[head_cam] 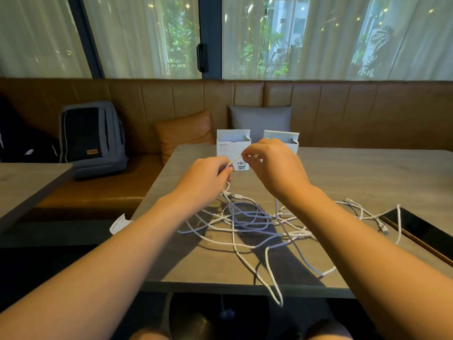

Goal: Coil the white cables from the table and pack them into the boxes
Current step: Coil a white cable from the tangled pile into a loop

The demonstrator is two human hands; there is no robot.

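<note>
Showing an illegible barcode label, box (pixel 233 149).

— Where are the arms?
— Both bare forearms reach forward, converging ahead.
— The left hand (pixel 207 174)?
— Raised, knuckles up, fingers curled and pinched together.
— And the right hand (pixel 274 163)?
— Slightly higher and just beside it, thumb and forefinger pinched, the other fingers loosely bent.

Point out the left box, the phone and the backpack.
Left box (pixel 232 149): head view, front face.
Phone (pixel 421 229): head view, dark screen.
Backpack (pixel 92 136): head view, front panel.
</note>
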